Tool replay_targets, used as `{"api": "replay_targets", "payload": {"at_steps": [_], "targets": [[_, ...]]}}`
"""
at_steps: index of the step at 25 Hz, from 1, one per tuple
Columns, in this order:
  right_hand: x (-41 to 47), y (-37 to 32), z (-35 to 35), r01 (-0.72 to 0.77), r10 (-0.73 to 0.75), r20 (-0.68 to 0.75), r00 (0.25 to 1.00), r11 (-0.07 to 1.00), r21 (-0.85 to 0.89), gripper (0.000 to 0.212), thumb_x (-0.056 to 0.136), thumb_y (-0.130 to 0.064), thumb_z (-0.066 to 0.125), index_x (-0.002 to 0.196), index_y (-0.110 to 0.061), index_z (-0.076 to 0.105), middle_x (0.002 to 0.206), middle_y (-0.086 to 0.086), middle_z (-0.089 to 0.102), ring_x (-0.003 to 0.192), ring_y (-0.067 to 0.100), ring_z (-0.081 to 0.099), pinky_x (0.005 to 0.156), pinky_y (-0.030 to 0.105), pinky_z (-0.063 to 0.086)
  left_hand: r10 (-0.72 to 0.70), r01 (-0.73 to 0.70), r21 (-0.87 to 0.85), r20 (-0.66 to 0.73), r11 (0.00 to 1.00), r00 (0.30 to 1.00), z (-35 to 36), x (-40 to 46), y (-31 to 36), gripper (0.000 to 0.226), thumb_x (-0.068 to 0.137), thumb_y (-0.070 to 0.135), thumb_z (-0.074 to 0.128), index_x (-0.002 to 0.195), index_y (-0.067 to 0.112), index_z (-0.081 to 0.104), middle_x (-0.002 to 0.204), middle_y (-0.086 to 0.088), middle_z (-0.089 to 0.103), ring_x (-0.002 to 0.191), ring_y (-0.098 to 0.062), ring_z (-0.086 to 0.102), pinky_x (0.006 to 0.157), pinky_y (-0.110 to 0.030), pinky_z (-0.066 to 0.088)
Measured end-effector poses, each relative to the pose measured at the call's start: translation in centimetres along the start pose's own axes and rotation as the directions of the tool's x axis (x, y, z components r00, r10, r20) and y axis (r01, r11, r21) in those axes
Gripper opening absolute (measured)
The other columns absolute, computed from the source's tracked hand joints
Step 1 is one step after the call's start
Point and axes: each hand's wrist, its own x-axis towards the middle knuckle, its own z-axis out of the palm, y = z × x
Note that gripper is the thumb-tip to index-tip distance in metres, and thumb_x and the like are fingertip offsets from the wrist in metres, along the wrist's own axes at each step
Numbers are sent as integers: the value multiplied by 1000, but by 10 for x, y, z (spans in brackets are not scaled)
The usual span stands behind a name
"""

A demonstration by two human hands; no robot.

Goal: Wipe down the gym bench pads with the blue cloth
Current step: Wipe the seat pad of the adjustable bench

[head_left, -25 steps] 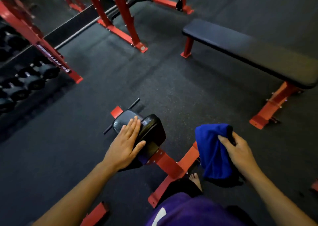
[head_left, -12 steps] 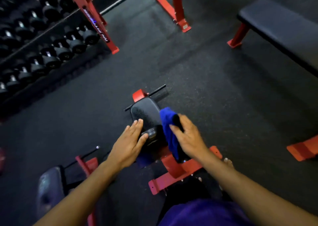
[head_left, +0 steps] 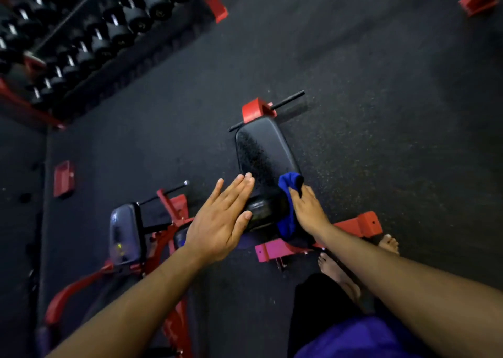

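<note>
Blue cloth (head_left: pixel 289 202), bunched into a soft wad, lies against the right edge of the black vinyl bench pad (head_left: pixel 262 153), at the end of the pad nearest the person. The right hand (head_left: pixel 307 210) presses down over it, fingers closed around the fabric so that the wad is trapped between palm and pad; this grip probably serves to keep the cloth from sliding loose during a stroke.

Left of the cloth, the left hand (head_left: pixel 223 218) rests flat on the near end of the same pad, fingers straight and held close together, thumb out to the side. It holds nothing. Its likely purpose is to steady the pad, or the person leaning over it, against the push of the wiping hand.

Most of the pad beyond the hands is uncovered and shows a dull speckled patch; whether that is moisture or wear cannot be told.

Beneath the pad, the red steel frame (head_left: pixel 362 223) spreads across the dark rubber floor (head_left: pixel 381 112). A second, smaller padded bench (head_left: pixel 123 232) stands left of the pad, apparently untouched. A dumbbell rack (head_left: pixel 89 39) stands far left and beyond. Two bare feet (head_left: pixel 340 276) stand near the frame.
</note>
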Motion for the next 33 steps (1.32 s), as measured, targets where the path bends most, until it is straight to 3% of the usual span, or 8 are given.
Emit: {"api": "replay_targets", "payload": {"at_steps": [7, 10, 13, 15, 18, 22, 26, 33], "targets": [[21, -16, 3, -231, 236, -27, 971, 966, 119, 37, 101, -29, 47, 137, -20, 52, 138, 13, 50, 124, 32, 51, 95, 32, 39, -8, 8, -27, 7, 1000, 1000, -3, 2, -1, 59, 109, 36, 25, 157, 3, 33, 165, -7, 31, 155, -18, 25, 125, -54, 21], [-38, -48, 1, -29, 35, -34, 999, 988, 154, 36, 95, -34, 53, 129, -23, 57, 130, 3, 54, 121, 22, 54, 102, 34, 40, -17, 17, -33, 12, 999, 1000, -4, 3, 0, 58, 109, 35, 25, 156, 3, 34, 165, -7, 31, 155, -18, 25, 125, -52, 21], [-76, -58, 3, 212, -207, -60, 977, 972, 103, 53, 89, -41, 52, 137, -19, 52, 139, -8, 50, 129, 5, 44, 111, 22, 30, -14, 14, -39, 7, 999, 1000, -4, 3, -1, 59, 109, 38, 23, 156, 3, 35, 165, -8, 32, 154, -19, 26, 125, -52, 22], [-68, -46, 5, 238, -232, -64, 971, 967, 94, 50, 94, -42, 50, 137, -17, 51, 137, -7, 51, 127, 5, 44, 109, 16, 27, -11, 11, -39, 4, 999, 1000, -5, 3, -1, 59, 109, 37, 24, 155, 3, 36, 165, -8, 32, 154, -19, 26, 125, -52, 22], [-24, -16, 6, 95, -89, -50, 995, 988, 120, 37, 101, -19, 50, 136, -8, 49, 131, 7, 53, 125, 21, 50, 99, 7, 28, -5, 4, -51, -9, 999, 1000, -5, 3, -2, 58, 109, 36, 24, 155, 4, 38, 163, -7, 35, 154, -19, 28, 123, -52, 25], [39, 16, -1, -188, 185, 74, 980, 981, 36, 41, 104, -25, 43, 144, -19, 42, 141, 12, 49, 130, 28, 48, 98, 26, 34, 67, -68, -53, -11, 996, 998, -5, 0, -5, 55, 107, 33, 29, 154, 6, 39, 163, -7, 37, 153, -21, 29, 120, -55, 31], [38, 20, -9, -203, 193, 110, 975, 975, 90, 42, 101, -33, 47, 143, -30, 46, 136, 2, 57, 124, 21, 55, 109, 39, 41, 276, -277, 40, 34, 960, 961, -5, -6, -9, 55, 107, 33, 33, 155, 7, 37, 165, -10, 32, 154, -27, 27, 121, -55, 31], [-3, 33, -76, -297, 334, -97, 937, 914, 276, 37, 102, -29, 49, 138, -28, 53, 124, -4, 64, 107, 13, 62, 98, 30, 47, 370, -381, 171, 93, 908, 924, 0, -4, -10, 57, 105, 34, 41, 157, 10, 36, 165, -8, 30, 155, -28, 23, 123, -57, 25]]}}
